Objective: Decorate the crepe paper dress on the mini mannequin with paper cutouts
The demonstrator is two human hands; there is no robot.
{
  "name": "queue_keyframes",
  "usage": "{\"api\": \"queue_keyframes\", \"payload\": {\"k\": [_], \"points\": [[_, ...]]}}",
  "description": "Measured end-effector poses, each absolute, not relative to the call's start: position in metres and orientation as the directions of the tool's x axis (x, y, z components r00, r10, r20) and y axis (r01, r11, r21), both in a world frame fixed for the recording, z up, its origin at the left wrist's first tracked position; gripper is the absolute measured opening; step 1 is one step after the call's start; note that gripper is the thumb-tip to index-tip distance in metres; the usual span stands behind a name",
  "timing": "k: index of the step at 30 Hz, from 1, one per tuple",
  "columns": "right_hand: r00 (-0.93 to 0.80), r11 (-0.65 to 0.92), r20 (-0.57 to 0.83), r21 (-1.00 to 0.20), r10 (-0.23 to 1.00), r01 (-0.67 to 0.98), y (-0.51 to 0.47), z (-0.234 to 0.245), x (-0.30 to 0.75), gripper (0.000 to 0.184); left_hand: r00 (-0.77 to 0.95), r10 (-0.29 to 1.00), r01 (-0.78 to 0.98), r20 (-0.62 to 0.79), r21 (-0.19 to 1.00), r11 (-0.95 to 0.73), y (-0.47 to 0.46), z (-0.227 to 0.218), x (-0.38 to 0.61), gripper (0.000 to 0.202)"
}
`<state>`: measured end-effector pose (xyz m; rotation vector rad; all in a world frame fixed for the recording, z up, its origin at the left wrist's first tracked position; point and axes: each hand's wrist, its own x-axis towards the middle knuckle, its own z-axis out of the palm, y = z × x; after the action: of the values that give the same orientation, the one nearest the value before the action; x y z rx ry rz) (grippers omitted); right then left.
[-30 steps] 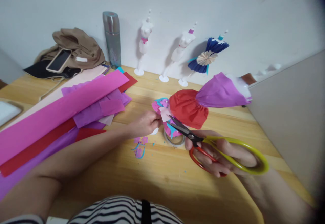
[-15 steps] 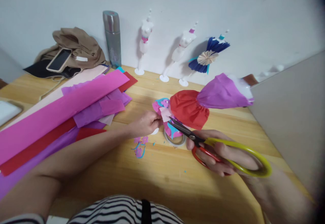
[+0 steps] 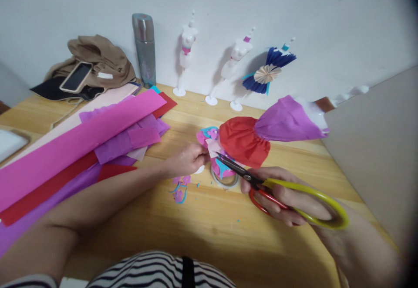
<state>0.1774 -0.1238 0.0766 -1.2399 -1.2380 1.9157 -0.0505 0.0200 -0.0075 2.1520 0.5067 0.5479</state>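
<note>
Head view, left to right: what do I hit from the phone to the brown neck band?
Phone → metal flask → left hand → pale pink piece → red skirt → purple bodice → brown neck band.

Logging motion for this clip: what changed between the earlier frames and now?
Small shifts only. The dressed figure tipped slightly right and down at its top end. The scissors' handles shifted slightly right with the right hand. Nothing newly grasped or released. Unchanged: left hand on the figure's lower end, bottle, phone, small cut pieces.
</note>
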Motion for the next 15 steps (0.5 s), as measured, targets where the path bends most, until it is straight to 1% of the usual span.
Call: {"api": "queue_keyframes", "payload": {"k": [6, 9, 12, 15], "points": [[-0.462, -0.443, -0.413, -0.895, 0.784, 0.049, -0.127, 0.070, 0.185, 0.064, 0.833, 0.522, 0.125, 0.182, 0.857, -0.500, 0.018, -0.005, -0.051, 0.021], [-0.453, -0.449, -0.429, -0.891, 0.781, 0.070, -0.126, 0.074, 0.184, 0.063, 0.834, 0.516, 0.107, 0.194, 0.862, -0.496, 0.019, -0.006, -0.051, 0.021], [-0.458, -0.429, -0.407, -0.901, 0.790, 0.062, -0.124, 0.081, 0.181, 0.063, 0.828, 0.529, 0.124, 0.185, 0.860, -0.496, 0.019, -0.006, -0.051, 0.020], [-0.440, -0.420, -0.415, -0.903, 0.796, 0.093, -0.124, 0.085, 0.182, 0.067, 0.829, 0.533, 0.138, 0.170, 0.861, -0.490, 0.017, -0.005, -0.051, 0.022]]}}
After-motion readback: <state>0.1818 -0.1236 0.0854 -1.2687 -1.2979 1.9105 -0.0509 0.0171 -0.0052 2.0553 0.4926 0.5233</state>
